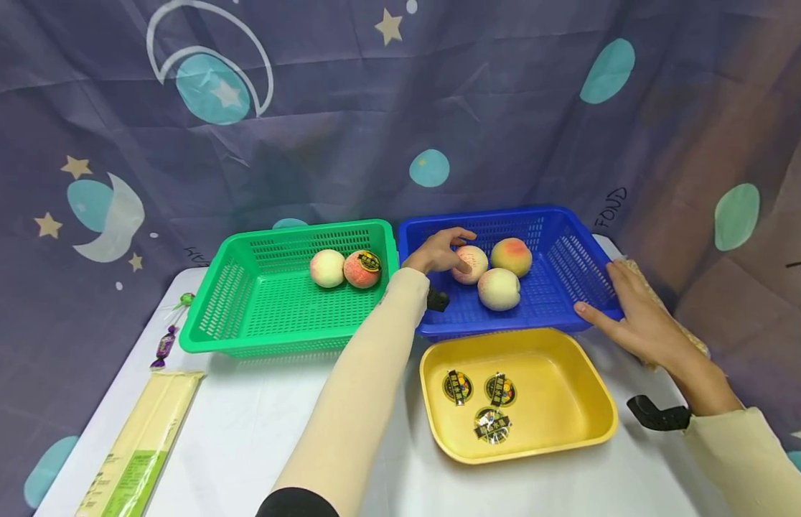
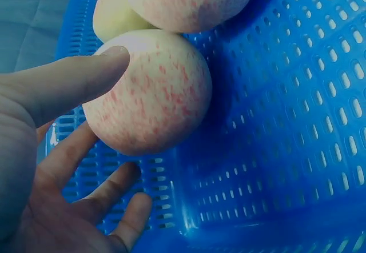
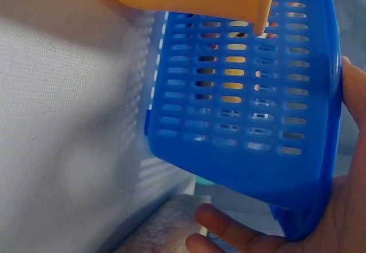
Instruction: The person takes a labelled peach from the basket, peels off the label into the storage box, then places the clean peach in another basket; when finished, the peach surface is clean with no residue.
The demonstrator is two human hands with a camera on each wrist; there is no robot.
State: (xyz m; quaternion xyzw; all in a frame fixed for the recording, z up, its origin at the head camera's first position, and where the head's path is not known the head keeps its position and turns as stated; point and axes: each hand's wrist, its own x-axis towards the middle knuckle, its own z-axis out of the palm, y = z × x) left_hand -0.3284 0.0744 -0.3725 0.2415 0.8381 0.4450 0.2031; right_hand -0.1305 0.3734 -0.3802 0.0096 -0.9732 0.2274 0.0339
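Note:
In the head view, my left hand (image 1: 441, 251) reaches into the blue basket (image 1: 555, 314) at a pale peach with red flecks (image 1: 473, 263). Its thumb touches that peach (image 2: 154, 101) in the left wrist view, while the other fingers spread loosely beside and behind it. A cream peach (image 1: 499, 289) and an orange-red peach (image 1: 512, 257) lie against it. At the basket's near right corner, my right hand (image 1: 652, 330) holds the rim; the right wrist view shows the thumb along the rim and fingertips (image 3: 220, 221) beneath the corner.
Left of the blue basket stands a green basket (image 1: 271, 334) with two peaches, one bearing a black-and-gold sticker (image 1: 369, 262). A yellow tray (image 1: 555, 424) in front contains three round stickers. A flat yellow-green packet (image 1: 138, 445) and a purple-wrapped candy (image 1: 164, 346) lie at the left edge.

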